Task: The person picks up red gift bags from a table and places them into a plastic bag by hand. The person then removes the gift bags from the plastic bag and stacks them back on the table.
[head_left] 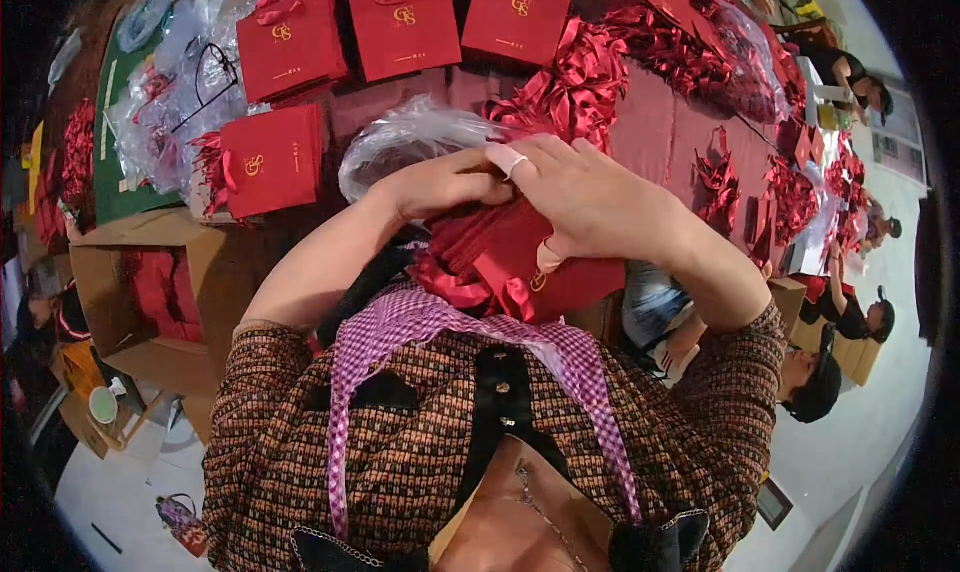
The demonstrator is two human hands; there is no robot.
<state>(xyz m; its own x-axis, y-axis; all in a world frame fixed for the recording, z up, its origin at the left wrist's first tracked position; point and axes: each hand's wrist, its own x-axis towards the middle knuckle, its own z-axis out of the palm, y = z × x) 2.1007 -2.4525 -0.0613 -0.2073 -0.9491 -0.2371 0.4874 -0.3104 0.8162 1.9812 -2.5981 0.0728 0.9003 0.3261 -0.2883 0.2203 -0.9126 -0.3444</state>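
Observation:
My left hand (445,184) and my right hand (590,200) meet over a red gift bag (520,267) held close to my chest, and both grip its top edge. The bag has a gold emblem and a red satin ribbon bow at its lower left. White tape wraps one finger of my right hand. A crumpled clear plastic bag (410,137) lies just beyond my left hand. My hands hide the upper part of the bag.
Three upright red gift bags (405,22) line the far side of the red table; another (270,157) stands to the left. Heaps of red ribbon bows (580,82) cover the table. An open cardboard box (150,292) sits at left. Other people (815,377) work at right.

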